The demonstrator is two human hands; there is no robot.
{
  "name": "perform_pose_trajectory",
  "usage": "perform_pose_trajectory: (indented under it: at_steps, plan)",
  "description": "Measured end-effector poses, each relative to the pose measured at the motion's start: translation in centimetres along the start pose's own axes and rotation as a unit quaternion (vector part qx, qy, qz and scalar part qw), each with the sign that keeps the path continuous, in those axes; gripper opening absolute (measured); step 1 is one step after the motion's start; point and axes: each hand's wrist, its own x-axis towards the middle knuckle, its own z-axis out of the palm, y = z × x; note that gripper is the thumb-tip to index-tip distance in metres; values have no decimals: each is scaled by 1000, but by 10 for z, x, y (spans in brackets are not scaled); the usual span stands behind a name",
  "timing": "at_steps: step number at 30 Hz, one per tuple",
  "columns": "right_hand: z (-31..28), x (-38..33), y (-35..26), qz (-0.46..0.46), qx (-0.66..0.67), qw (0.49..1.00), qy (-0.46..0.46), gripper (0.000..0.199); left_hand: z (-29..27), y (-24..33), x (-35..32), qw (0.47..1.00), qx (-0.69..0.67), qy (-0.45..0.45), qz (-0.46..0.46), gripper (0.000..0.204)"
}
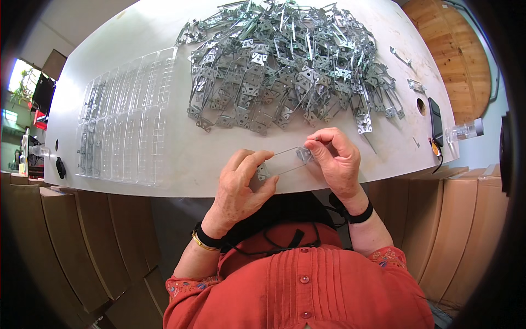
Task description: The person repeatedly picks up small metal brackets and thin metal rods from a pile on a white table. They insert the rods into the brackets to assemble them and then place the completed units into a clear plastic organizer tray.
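Fingers of the left hand (241,183) and right hand (334,156) pinch opposite ends of one thin metal bracket (282,163), held just above the near edge of the tabletop (164,33). Beyond the bracket a large heap of brackets (285,66) lies unsorted. Left of the bracket, the clear plastic tray (126,123) shows only a few slots filled, so most work seems left.

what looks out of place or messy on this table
Mostly the metal brackets: a loose, tangled heap across the far side of the table, with a few strays apart near its right edge. The clear plastic tray lies flat on the left. Nothing looks spilled or broken.
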Motion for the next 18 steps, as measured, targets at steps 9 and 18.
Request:
perform_pose_trajectory:
  at_steps: [9, 18]
  plan:
    - [3, 2, 2, -33, -20, 999, 9, 11, 0, 1, -1, 1000, -1, -7, -10, 47]
    - [1, -2, 7, 29, 26, 999, -7, 13, 0, 0, -1, 1000, -6, -6, -4, 47]
